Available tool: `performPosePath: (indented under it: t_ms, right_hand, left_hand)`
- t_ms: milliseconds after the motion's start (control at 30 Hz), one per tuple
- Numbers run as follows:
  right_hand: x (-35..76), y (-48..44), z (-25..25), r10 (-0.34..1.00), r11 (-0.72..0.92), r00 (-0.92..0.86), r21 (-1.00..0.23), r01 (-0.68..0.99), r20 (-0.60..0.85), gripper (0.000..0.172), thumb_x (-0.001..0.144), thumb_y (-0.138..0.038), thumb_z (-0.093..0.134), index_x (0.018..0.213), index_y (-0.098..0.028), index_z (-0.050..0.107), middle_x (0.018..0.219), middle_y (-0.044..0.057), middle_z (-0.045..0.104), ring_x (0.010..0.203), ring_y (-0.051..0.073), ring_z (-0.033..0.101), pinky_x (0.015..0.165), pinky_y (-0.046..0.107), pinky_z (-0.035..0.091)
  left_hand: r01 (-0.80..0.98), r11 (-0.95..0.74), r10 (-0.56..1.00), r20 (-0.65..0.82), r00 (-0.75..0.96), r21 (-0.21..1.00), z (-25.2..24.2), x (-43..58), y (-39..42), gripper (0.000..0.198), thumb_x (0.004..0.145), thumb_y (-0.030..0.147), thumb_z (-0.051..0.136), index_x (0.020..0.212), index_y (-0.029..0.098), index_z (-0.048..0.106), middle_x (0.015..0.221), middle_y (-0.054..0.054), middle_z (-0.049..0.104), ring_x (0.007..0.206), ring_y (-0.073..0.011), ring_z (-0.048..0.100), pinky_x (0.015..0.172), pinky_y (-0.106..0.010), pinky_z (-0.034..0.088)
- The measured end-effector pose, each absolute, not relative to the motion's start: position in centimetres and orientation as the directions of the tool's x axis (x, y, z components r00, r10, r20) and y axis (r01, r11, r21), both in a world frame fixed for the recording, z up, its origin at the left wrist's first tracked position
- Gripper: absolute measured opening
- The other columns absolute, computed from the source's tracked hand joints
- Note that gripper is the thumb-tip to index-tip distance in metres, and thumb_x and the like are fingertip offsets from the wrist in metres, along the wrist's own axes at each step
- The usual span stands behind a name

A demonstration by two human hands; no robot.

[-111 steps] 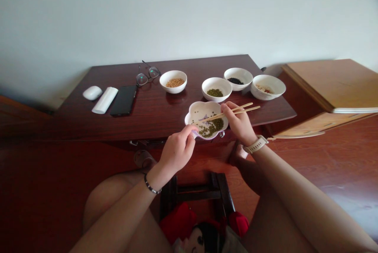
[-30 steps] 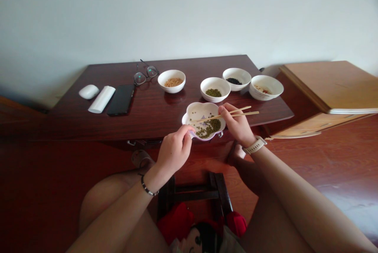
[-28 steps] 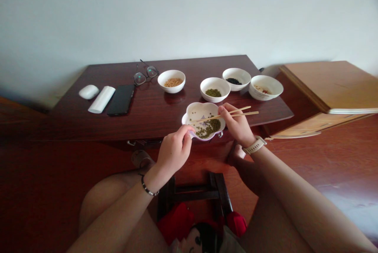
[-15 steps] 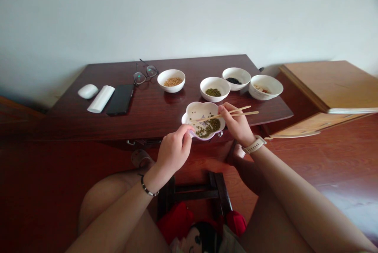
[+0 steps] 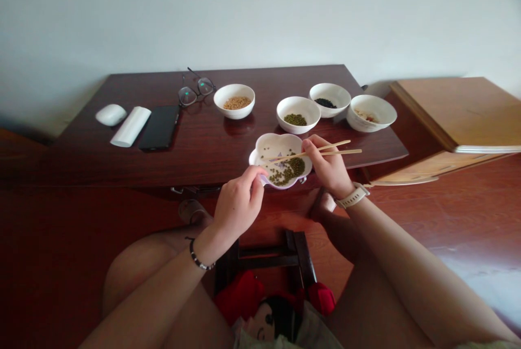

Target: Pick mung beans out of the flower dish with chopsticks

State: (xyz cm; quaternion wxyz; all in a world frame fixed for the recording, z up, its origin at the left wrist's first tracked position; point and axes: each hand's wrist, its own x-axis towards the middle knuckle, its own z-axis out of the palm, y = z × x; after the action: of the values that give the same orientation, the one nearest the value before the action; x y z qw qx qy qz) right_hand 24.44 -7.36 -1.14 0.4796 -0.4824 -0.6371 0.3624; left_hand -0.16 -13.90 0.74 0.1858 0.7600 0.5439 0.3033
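My left hand (image 5: 239,201) pinches the near-left handle of a flower-shaped dish (image 5: 264,143) at the table's front edge. Small green beans (image 5: 293,169) lie in the dish, most of them gathered toward its right side. In my right hand (image 5: 329,164) is a pair of wooden chopsticks (image 5: 340,147); their tips reach into the dish's left part. I cannot make out a bean between the tips. Just behind the dish stands a white bowl (image 5: 299,126) with more green beans in it.
Also on the dark table (image 5: 195,159) are a bowl of tan beans (image 5: 236,113), a bowl of black beans (image 5: 334,112), a bowl with pale and reddish bits (image 5: 372,125), glasses (image 5: 197,94), a phone (image 5: 159,128), a white case (image 5: 131,126) and a white mouse-like object (image 5: 110,115). A wooden cabinet (image 5: 459,113) stands at right.
The view has shifted slightly, so the table items sit a little higher. Both hands keep their grips, and the chopsticks stay over the dish.
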Motion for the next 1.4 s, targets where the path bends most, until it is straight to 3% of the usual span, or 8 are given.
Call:
performPosePath:
  t_ms: [633, 1100, 1400]
  right_hand:
    - [24.6, -7.1, -1.6, 0.96, 0.281, -0.072, -0.928, 0.243, 0.272, 0.048, 0.107, -0.063, 0.059, 0.08, -0.024, 0.059, 0.071, -0.001, 0.052, 0.066, 0.017, 0.043, 0.06, 0.032, 0.032]
    - [24.7, -7.0, -1.7, 0.959, 0.283, -0.081, -0.929, 0.238, 0.272, 0.049, 0.107, -0.063, 0.058, 0.08, -0.023, 0.057, 0.07, -0.002, 0.051, 0.066, 0.016, 0.042, 0.06, 0.032, 0.032]
    - [24.7, -6.9, -1.8, 0.954, 0.301, -0.083, -0.924, 0.236, 0.289, 0.047, 0.108, -0.061, 0.058, 0.08, -0.023, 0.058, 0.071, -0.001, 0.052, 0.067, 0.016, 0.044, 0.061, 0.033, 0.033]
  left_hand:
    - [0.707, -0.354, 0.934, 0.263, 0.24, 0.612, 0.5, -0.4, -13.3, 0.025, 0.108, 0.02, 0.047, 0.113, 0.021, 0.072, 0.089, -0.003, 0.081, 0.067, -0.0165, 0.07, 0.068, -0.028, 0.047]
    - [0.687, -0.394, 0.916, 0.318, 0.243, 0.611, -0.3, -0.4, -13.3, 0.024, 0.108, 0.019, 0.047, 0.113, 0.021, 0.07, 0.098, -0.003, 0.083, 0.081, -0.0203, 0.077, 0.077, -0.03, 0.051]
    - [0.68, -0.398, 0.916, 0.312, 0.254, 0.616, -0.4, -0.5, -13.1, 0.024, 0.109, 0.02, 0.047, 0.113, 0.021, 0.07, 0.097, -0.003, 0.082, 0.078, -0.0198, 0.075, 0.076, -0.03, 0.048]
